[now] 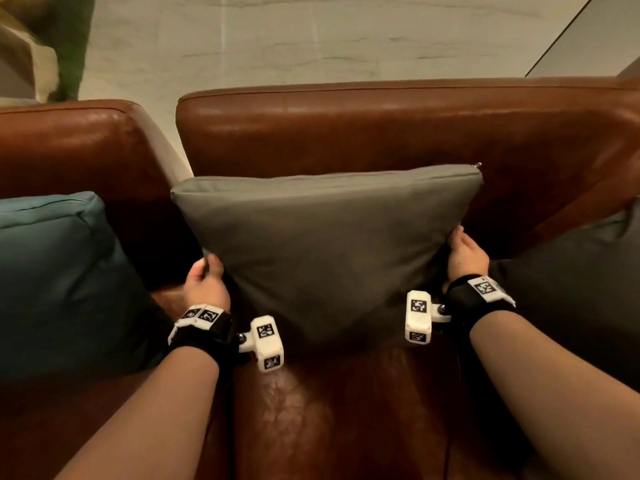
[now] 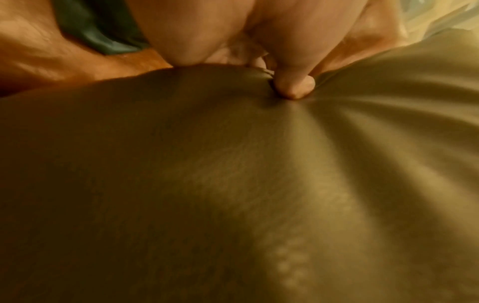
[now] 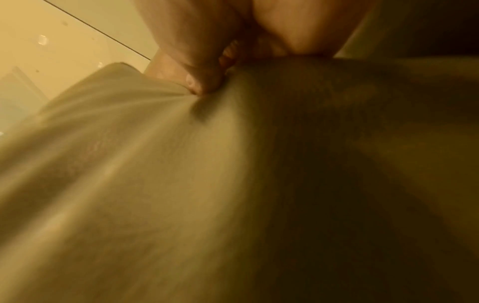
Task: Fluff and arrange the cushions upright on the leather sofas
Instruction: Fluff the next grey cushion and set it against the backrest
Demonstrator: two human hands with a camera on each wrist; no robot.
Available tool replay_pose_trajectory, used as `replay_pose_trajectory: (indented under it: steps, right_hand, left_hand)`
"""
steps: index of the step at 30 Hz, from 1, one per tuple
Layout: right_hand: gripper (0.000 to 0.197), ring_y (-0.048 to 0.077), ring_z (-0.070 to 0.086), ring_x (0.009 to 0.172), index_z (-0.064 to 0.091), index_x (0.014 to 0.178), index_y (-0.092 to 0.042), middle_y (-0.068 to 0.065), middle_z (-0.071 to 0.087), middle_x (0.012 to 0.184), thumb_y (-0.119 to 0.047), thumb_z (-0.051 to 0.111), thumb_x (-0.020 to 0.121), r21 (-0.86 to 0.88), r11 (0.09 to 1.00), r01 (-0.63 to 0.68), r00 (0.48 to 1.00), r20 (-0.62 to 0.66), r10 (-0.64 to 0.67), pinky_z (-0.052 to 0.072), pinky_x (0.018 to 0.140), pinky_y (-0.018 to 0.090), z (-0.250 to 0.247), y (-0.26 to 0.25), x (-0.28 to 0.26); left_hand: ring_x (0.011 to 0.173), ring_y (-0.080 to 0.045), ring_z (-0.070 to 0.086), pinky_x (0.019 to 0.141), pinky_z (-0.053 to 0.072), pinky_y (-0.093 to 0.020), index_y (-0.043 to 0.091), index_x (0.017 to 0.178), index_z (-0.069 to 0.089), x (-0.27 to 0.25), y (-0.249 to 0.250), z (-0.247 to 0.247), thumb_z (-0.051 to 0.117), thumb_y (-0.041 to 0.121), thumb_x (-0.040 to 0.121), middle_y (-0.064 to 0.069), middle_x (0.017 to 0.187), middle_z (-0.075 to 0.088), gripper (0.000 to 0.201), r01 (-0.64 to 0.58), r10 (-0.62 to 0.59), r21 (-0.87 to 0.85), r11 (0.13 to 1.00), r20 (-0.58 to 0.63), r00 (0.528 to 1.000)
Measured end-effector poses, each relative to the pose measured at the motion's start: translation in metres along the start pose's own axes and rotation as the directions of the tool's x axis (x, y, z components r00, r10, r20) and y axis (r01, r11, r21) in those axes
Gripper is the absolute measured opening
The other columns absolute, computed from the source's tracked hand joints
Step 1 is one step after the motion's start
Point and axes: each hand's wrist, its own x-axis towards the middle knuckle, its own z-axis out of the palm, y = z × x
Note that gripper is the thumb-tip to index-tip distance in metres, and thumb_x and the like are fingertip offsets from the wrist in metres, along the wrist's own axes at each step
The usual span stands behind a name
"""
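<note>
A grey cushion stands upright against the backrest of the brown leather sofa. My left hand grips its left edge and my right hand grips its right edge. In the left wrist view my thumb digs into the grey cushion, creasing the fabric. In the right wrist view my thumb pinches the grey cushion the same way. The other fingers are hidden behind the cushion.
A teal cushion leans on the adjoining leather sofa section at the left. A dark grey cushion sits at the right. Pale marbled floor lies behind the sofas. The leather seat stretches towards me.
</note>
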Motion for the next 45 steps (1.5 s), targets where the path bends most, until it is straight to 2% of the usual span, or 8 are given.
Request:
replay_pose_trajectory:
  steps: [3,8,16,21,29,33,38,45]
  right_hand:
    - [0.041,0.019,0.059,0.101,0.070,0.116,-0.012,0.002,0.063,0.099,-0.042,0.046,0.101,0.034,0.999,0.035,0.999,-0.015,-0.035,0.041,0.089,0.025,-0.003,-0.006,0.001]
    - [0.049,0.017,0.064,0.107,0.068,0.117,-0.020,0.001,0.069,0.119,-0.058,0.057,0.087,0.106,0.974,-0.198,0.978,0.082,0.189,0.048,0.097,0.035,-0.012,0.038,-0.006]
    - [0.038,0.010,0.061,0.104,0.070,0.119,-0.016,0.000,0.071,0.113,-0.041,0.063,0.091,-0.092,0.996,0.018,0.989,-0.147,-0.031,0.040,0.088,0.018,-0.004,0.039,-0.016]
    - [0.057,0.020,0.059,0.119,0.067,0.121,-0.028,-0.004,0.067,0.122,-0.063,0.059,0.078,0.030,0.970,-0.240,0.970,0.031,0.239,0.046,0.103,0.038,-0.019,0.067,-0.011]
    - [0.028,0.011,0.063,0.098,0.075,0.107,-0.018,-0.002,0.071,0.101,-0.022,0.076,0.080,-0.064,0.984,-0.166,0.986,-0.001,0.167,0.043,0.091,0.019,-0.029,0.048,0.002]
    - [0.007,0.017,0.066,0.104,0.076,0.082,-0.030,-0.002,0.074,0.102,-0.026,0.077,0.077,-0.013,0.966,-0.259,0.966,0.019,0.259,0.047,0.103,0.035,-0.033,0.059,0.006]
    - [0.030,0.025,0.068,0.104,0.078,0.098,-0.026,0.004,0.073,0.109,-0.037,0.079,0.070,0.103,0.946,-0.307,0.951,0.066,0.301,0.050,0.099,0.044,-0.036,0.071,0.020]
    - [0.032,0.020,0.064,0.111,0.065,0.124,-0.026,0.001,0.069,0.118,-0.036,0.059,0.094,0.074,0.971,-0.227,0.966,0.147,0.214,0.050,0.098,0.038,-0.039,0.088,-0.025]
  left_hand:
    - [0.098,-0.017,0.055,0.066,0.038,-0.002,0.002,0.124,0.063,-0.003,0.004,0.001,0.053,0.028,0.100,-0.009,0.106,0.063,0.037,-0.062,0.064,0.057,0.996,-0.032,0.997]
    - [0.136,-0.033,0.044,0.115,0.029,-0.033,0.001,0.141,0.047,-0.017,-0.026,-0.014,0.031,0.049,0.103,-0.016,0.146,0.049,0.063,0.130,-0.132,0.122,0.984,0.010,0.991]
    - [0.129,-0.025,0.051,0.104,0.033,-0.025,0.016,0.131,0.062,-0.020,-0.015,-0.005,0.050,0.048,0.098,-0.008,0.135,0.061,0.048,0.125,-0.107,0.222,0.967,-0.090,0.990]
    - [0.138,-0.031,0.043,0.111,0.033,-0.032,0.006,0.143,0.048,-0.029,-0.035,-0.022,0.031,0.032,0.107,-0.015,0.147,0.048,0.047,0.080,-0.099,0.295,0.952,0.051,0.994]
    - [0.103,-0.019,0.060,0.105,0.046,-0.033,0.031,0.090,0.073,0.001,-0.034,-0.029,0.074,0.040,0.078,0.004,0.109,0.064,0.015,0.260,-0.255,0.183,0.948,-0.046,0.966]
    - [0.101,-0.026,0.064,0.097,0.050,-0.043,0.038,0.086,0.072,0.028,-0.056,-0.043,0.070,0.040,0.082,-0.003,0.102,0.069,0.005,0.285,-0.312,0.181,0.941,0.141,0.940]
    - [0.077,-0.022,0.060,0.063,0.044,-0.030,0.036,0.089,0.070,0.026,-0.047,-0.044,0.064,0.035,0.088,-0.003,0.089,0.066,0.007,0.312,-0.330,0.126,0.942,0.169,0.929]
    - [0.125,-0.024,0.056,0.112,0.037,-0.033,0.026,0.129,0.060,-0.021,-0.070,-0.048,0.047,0.028,0.103,-0.007,0.132,0.061,0.029,0.167,-0.188,0.136,0.977,0.164,0.968]
